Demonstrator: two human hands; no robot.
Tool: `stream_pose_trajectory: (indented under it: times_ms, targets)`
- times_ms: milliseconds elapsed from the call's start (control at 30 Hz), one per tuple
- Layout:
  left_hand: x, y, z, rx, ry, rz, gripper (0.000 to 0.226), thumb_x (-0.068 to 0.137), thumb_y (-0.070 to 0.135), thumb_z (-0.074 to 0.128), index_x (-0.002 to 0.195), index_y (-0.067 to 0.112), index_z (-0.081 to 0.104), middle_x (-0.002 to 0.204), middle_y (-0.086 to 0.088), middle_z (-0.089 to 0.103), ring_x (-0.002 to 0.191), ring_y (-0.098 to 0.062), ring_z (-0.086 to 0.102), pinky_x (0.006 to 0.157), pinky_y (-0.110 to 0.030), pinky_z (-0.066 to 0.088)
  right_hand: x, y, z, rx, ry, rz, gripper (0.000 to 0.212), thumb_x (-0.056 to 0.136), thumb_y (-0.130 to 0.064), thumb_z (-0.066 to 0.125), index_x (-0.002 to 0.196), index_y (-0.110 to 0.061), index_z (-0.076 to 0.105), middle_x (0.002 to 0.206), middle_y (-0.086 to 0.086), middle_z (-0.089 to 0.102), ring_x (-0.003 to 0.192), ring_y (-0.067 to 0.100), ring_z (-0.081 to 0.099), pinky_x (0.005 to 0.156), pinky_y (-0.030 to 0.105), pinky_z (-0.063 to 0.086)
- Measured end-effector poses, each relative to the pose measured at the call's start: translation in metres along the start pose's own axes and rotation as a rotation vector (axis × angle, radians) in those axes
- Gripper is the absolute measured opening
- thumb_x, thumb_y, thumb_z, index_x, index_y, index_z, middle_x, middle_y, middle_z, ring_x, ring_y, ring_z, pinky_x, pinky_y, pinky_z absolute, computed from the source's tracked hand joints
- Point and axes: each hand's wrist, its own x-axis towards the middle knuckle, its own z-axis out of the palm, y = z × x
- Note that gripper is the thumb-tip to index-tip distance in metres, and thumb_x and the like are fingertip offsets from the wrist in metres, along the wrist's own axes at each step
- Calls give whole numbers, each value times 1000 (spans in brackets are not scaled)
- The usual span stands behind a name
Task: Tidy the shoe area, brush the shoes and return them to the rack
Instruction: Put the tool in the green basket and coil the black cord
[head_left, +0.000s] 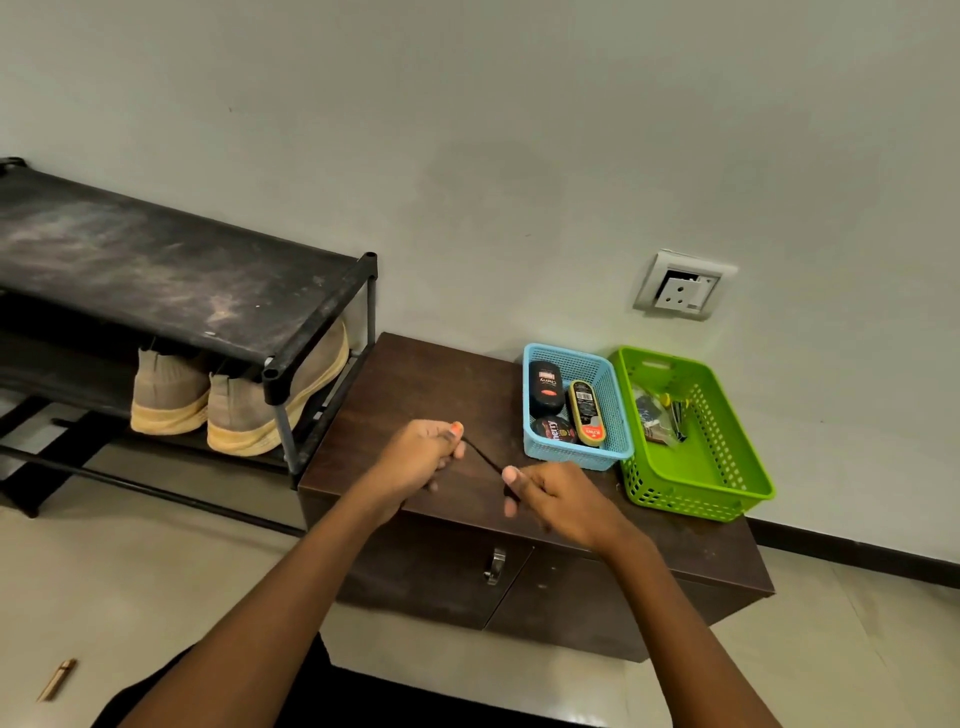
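We hold a thin dark cord (483, 456), perhaps a lace, drawn taut between our hands. The left hand (423, 452) pinches one end with curled fingers and the right hand (550, 496) pinches the other, both just above the top of the brown cabinet (431, 374). The beige shoes (244, 410) sit on the lower shelf of the black rack (156, 270); we cannot tell whether they are brushed. The cord may slip from a pinch and drop past the cabinet's front edge to the floor. Our right hand may also swing outward into the blue basket (571, 460) close beside it and upset the polish containers (545, 387). The green basket (696, 499) sits near the cabinet's right end. We judge the open room to be the bare cabinet top toward the rack, and the floor in front.
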Motion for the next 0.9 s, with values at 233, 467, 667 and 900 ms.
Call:
stream_pose_trajectory:
  times_ms: [233,467,667,900]
  targets:
    - [-1,-1,11,90,-223,64,38,102,26,36,69,18,55,51,9,38,42,-2,31,41,-15,25,4,-41,-14,1400,221,-193,31,91,-19,40,99,4,60,61,7,58,63,19,63,78,28,54]
    - [-3,-3,11,164,-333,148,37,101,22,38,68,18,54,50,9,43,41,0,34,43,-14,28,7,5,-7,400,332,-74,38,91,-30,49,125,-12,51,104,-6,70,110,8,60,100,23,44]
    - [1,-7,13,379,-87,253,37,98,23,46,64,20,58,54,6,56,46,1,48,50,-10,36,6,-9,8,-206,12,-147,26,95,-31,50,72,-22,53,60,-10,50,57,4,49,56,16,33]
    - [1,-5,15,170,-60,154,35,98,27,48,65,18,59,54,7,55,43,-1,47,47,-16,39,5,-16,5,318,53,1,39,94,-30,44,60,-16,56,53,4,46,47,15,43,50,23,35]
